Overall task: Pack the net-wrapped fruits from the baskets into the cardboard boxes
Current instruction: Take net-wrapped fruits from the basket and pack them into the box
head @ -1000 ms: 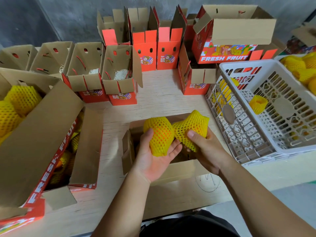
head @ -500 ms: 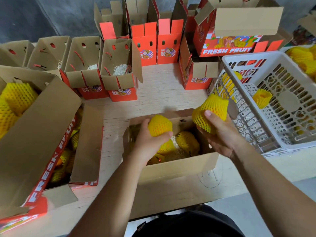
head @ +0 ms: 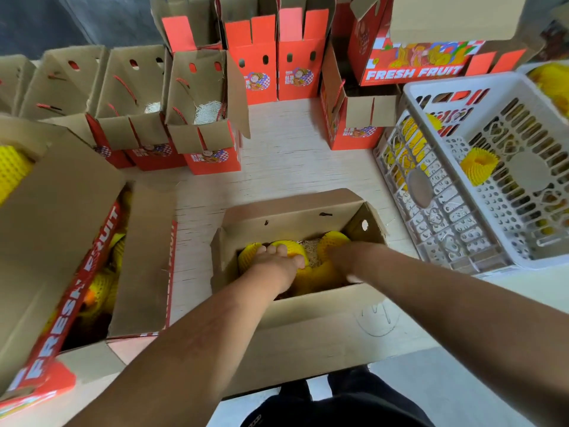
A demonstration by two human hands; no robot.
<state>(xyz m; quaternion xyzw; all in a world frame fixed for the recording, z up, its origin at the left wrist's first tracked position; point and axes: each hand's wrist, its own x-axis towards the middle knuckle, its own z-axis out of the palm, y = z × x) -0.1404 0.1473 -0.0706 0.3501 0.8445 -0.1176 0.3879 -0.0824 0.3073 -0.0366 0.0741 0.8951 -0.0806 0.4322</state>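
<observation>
An open cardboard box [head: 292, 211] stands on the table right in front of me, with straw and yellow net-wrapped fruits inside. My left hand [head: 278, 258] reaches down into it, fingers curled over one net-wrapped fruit [head: 249, 255] at the left. Blurred by motion, my right hand [head: 340, 257] is also inside, holding a second fruit [head: 334, 240] low at the right end. A white plastic basket [head: 431, 211] sits to the right, with one wrapped fruit [head: 478, 164] left in it.
A large FRESH FRUIT box [head: 61, 241] with several wrapped fruits lies open at the left. Small red boxes [head: 203, 134] stand open along the back, some with straw. Another basket of yellow fruits [head: 551, 81] is at the far right. Bare wooden table [head: 277, 155] shows between them.
Both hands have gone down from above the box into it, each carrying its fruit. The camera has tipped forward and closer to the box.
</observation>
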